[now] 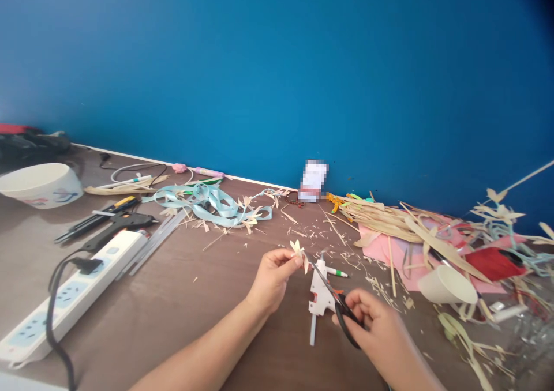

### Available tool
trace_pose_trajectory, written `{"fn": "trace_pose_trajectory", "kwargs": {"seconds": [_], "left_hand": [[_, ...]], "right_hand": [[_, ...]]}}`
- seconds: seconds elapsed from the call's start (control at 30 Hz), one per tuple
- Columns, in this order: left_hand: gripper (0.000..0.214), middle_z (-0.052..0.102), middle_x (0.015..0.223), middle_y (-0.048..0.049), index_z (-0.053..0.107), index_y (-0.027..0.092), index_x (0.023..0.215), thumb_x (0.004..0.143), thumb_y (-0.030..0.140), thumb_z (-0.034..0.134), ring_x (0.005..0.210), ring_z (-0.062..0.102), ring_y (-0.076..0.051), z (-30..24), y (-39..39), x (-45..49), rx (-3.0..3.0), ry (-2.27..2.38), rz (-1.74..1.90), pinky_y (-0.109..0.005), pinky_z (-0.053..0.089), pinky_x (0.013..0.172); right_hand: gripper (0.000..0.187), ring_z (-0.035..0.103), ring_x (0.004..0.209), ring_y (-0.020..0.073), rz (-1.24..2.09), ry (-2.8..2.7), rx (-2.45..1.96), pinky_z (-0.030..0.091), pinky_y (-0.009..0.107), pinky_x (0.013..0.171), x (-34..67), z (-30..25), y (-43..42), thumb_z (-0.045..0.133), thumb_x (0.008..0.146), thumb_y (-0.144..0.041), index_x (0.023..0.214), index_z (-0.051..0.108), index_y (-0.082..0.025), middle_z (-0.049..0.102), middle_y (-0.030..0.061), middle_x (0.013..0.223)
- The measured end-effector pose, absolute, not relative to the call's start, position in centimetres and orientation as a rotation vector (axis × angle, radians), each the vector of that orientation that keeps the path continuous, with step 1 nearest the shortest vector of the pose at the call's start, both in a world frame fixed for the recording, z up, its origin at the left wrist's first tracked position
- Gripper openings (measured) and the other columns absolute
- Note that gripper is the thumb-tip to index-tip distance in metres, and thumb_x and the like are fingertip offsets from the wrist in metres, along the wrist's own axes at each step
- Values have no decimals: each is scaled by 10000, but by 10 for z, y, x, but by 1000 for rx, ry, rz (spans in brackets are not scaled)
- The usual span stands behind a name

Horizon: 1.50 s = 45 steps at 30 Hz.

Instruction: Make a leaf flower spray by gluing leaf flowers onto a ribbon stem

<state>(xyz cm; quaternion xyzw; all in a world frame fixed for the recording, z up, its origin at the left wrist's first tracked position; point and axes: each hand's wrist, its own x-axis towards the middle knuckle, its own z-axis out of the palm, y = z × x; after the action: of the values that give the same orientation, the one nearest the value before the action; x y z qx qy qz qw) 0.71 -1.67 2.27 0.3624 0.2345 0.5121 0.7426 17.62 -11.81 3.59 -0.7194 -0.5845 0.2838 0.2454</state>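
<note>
Between the thumb and fingers of my left hand (pixel 274 277) is a small cream flower (pixel 296 248) with pointed petals, apparently of dried husk. My right hand (pixel 373 320) has its fingers through the black handles of a pair of scissors (pixel 345 317). The scissor blades point up and left, their tips close to the flower's lower petal; whether they touch it I cannot tell. Beneath the scissors lies a white glue gun (pixel 319 293) with a clear glue stick (pixel 312 329) poking out of its back end. A white marker with a green band (pixel 337 272) lies beside it.
At left are a white power strip (pixel 71 296), a black glue gun (pixel 116 228), a utility knife (pixel 93 220) and a white bowl (pixel 41 186). Light-blue ribbon (pixel 212 205) lies behind. On the right, husk strips (pixel 385 218) cover pink paper (pixel 372 242) near a tipped paper cup (pixel 448 285).
</note>
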Motion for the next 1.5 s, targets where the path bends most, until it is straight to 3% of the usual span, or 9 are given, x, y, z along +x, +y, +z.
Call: {"fn": "trace_pose_trajectory", "kwargs": {"seconds": [0.4,0.9,1.1,1.3,1.5], "left_hand": [[98,645,585,-4,631,141,574,665,152,666,594,562,-112,23,-18,7,752,443,1065,-239,375,656],[95,634,594,-5,631,140,573,657,159,670,595,571,-115,22,-17,8,733,426,1040,-243,374,656],[118,611,601,-4,622,137,551,627,192,693,594,560,-117,25,-17,7,726,461,1030,-256,377,666],[119,594,624,-1,611,139,570,634,203,689,604,553,-119,25,-16,7,732,492,1027,-265,383,673],[122,571,610,-2,600,129,583,665,199,658,603,522,-107,21,-13,7,762,559,1025,-238,369,641]], "right_hand": [[110,431,501,110,788,-1628,-1977,332,203,500,178,39,-119,548,719,-316,722,503,-216,477,-61,532],[81,367,451,89,788,-1594,-1955,276,197,454,176,41,-120,548,703,-275,696,513,-202,426,-76,483],[174,364,419,88,754,-1450,-1953,274,197,420,177,43,-120,561,685,-358,645,499,-201,411,-73,453],[202,507,464,137,406,-1449,-2257,359,232,479,220,26,-128,573,664,-426,667,542,-226,599,-15,540],[178,588,562,187,286,-1469,-2536,342,246,488,255,13,-137,516,694,-408,647,542,-239,636,2,602]]}}
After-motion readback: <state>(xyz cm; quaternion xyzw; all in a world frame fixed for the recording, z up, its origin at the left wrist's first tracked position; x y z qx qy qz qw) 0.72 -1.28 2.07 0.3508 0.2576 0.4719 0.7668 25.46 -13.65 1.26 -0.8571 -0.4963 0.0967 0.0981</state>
